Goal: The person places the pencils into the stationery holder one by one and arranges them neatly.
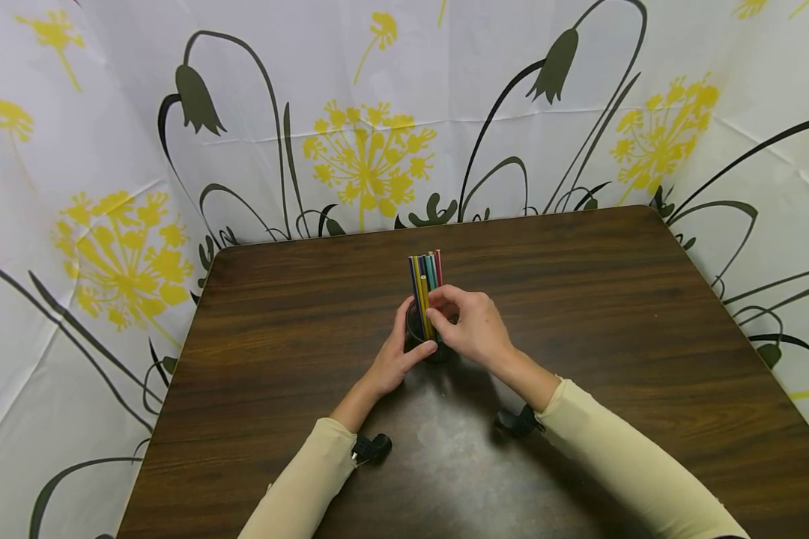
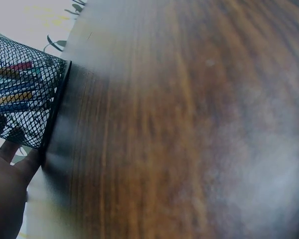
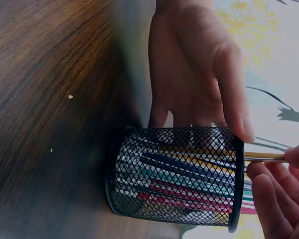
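Observation:
A black mesh pencil cup [image 3: 177, 186] stands upright on the table, holding several coloured pencils [image 1: 438, 262] in blue, yellow, teal and red. My left hand [image 1: 392, 363] grips the cup from its left side, thumb at the rim and fingers around the mesh wall; the right wrist view shows this hand [image 3: 194, 74] too. With thumb and fingertips, my right hand [image 1: 475, 323] pinches a yellow pencil [image 1: 425, 303] just above the rim. That pencil's lower part is inside the cup. In the left wrist view the cup's base [image 2: 57, 107] touches the tabletop.
The dark wood-grain table [image 1: 297, 314] reaches back to a white curtain [image 1: 256, 165] with yellow and grey flowers. Two tiny pale specks lie on the tabletop in the right wrist view. Black wrist cameras sit below both cuffs.

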Tool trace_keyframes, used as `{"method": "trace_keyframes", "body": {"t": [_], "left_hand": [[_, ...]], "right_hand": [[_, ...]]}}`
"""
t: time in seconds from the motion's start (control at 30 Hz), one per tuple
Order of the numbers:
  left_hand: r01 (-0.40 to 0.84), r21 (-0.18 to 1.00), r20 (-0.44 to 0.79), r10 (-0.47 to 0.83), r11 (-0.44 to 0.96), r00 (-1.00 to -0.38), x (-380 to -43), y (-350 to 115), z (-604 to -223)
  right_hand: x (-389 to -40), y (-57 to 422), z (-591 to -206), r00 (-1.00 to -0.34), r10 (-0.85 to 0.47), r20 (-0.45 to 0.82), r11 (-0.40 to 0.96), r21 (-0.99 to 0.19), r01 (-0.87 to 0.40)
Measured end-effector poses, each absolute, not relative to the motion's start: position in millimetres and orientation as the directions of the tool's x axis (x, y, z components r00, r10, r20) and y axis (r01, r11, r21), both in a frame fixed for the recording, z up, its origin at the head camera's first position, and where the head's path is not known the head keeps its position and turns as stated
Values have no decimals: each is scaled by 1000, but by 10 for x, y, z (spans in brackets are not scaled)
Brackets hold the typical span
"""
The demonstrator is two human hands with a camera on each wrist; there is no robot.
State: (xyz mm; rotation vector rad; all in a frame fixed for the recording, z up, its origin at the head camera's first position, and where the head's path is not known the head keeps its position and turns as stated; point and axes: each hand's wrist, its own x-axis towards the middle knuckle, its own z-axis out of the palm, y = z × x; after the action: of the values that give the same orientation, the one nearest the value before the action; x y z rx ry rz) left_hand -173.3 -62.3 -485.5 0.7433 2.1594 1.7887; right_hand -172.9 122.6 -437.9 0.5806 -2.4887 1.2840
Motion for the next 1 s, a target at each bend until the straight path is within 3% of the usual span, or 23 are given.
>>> {"method": "trace_keyframes", "body": {"t": [1.0], "left_hand": [[186,972,85,525,142,-847,-1732,-625,-4825]], "right_hand": [[-1898,1122,-4457,-923,-25,384,632,-709,-312]]}}
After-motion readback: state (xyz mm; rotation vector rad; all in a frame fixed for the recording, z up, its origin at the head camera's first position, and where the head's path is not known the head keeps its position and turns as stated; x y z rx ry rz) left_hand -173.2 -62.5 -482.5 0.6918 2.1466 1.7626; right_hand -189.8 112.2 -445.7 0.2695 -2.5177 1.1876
